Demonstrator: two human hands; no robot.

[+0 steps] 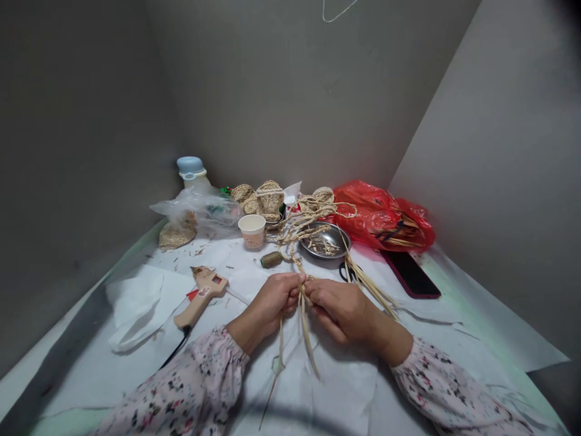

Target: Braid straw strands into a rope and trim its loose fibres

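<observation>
the left hand (276,298) and right hand (342,310) are held together, fingertips pinched on the straw cord (296,233) at the near side of the steel bowl (324,257). loose strands (307,342) hang below the pinch; each crossing is probably best drawn snug, with tension kept even and strands untangled.

"Where are the hands from where you stand?"

"The left hand (278,298) and right hand (342,307) are close together, pinching a braided straw cord (299,225), with loose strands (309,346) hanging below"

"And the rest of the cord?"

"It runs away past a green spool (272,260) into loops beside a metal bowl (336,235) with straw scraps (323,246) in it"

"Anything to the sides?"

"A glue gun (205,298) lies left, a phone (412,275) right, near a red bag (363,209)"
</observation>
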